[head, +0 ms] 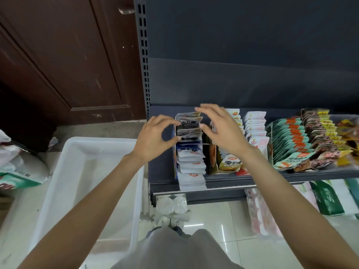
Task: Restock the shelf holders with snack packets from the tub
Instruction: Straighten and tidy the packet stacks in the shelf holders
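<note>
While both our hands reach over the shelf [252,180], the head view shows the left hand [153,138] with curled fingers touching the white packets [189,136] in the leftmost holder [175,152]; the right hand [219,129] hovers above, fingers spread (holding nothing). White tub [58,171] sits lower left.

Both bare forearms are extended forward; the left hand [155,138] and right hand [221,129] are held with fingers loosely curled.

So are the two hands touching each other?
Apart. The head view shows white packets plainly between the left hand and the right hand.
</note>
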A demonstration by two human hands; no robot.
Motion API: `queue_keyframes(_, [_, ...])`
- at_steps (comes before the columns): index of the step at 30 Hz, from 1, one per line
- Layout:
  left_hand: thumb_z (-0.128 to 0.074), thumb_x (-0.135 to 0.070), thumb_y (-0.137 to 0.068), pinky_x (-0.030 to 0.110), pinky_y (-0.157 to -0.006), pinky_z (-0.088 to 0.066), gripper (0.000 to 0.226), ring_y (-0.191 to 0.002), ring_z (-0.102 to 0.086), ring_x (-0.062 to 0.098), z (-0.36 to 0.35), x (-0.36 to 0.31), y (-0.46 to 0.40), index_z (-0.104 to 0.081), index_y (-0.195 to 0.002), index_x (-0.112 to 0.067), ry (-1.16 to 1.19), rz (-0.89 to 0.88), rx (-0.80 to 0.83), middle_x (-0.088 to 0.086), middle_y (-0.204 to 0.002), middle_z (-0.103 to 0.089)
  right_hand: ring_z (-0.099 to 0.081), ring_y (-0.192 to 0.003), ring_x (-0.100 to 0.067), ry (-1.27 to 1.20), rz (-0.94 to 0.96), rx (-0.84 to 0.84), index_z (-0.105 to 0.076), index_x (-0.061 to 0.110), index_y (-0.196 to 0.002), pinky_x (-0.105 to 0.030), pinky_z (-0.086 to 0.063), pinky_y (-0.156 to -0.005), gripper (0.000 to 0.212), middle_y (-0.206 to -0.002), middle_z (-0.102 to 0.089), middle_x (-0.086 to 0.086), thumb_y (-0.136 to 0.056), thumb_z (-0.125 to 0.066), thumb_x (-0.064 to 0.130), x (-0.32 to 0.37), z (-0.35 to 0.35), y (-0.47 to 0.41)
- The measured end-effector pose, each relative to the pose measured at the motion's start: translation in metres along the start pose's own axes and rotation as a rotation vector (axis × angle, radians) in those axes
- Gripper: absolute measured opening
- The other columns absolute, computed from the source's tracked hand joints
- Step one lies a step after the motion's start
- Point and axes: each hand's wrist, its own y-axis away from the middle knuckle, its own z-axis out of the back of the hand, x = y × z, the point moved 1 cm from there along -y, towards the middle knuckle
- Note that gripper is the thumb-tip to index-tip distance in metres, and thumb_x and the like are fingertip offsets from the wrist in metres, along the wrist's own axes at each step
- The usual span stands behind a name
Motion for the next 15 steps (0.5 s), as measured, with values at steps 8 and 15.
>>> queue_keyframes(8, [-0.070, -0.031, -0.084, 0.040, -0.078, -0.053, 0.036, -0.097, -0.062, 0.015, -0.006, 0.003, -0.012, -0.064, -0.117, -0.018, -0.045, -0.033, -0.043, 0.000, -0.111, -0.061, -0.066, -0.088, -0.022, 0.164, 0.125, 0.110, -0.052, 0.018, -0.126, -0.038, -0.052, -0.078, 0.030, -0.111, -0.068, -0.003, -0.096, -0.053, 0.017, -0.003, -0.007, -0.044])
queue_keyframes(15, [-0.068, -0.030, -0.086, 0.039, -0.062, -0.054, 0.014, -0.074, -0.064, 0.007, -0.018, -0.004, -0.024, -0.063, -0.082, -0.018, -0.039, 0.070, -0.189, -0.007, -0.086, -0.063, -0.057, -0.111, -0.023, 0.214, 0.207, 0.288, -0.037, 0.026, -0.139, -0.038, -0.050, -0.083, 0.057, -0.131, -0.056, -0.002, -0.089, -0.057, 0.047, -0.016, -0.009, -0.034])
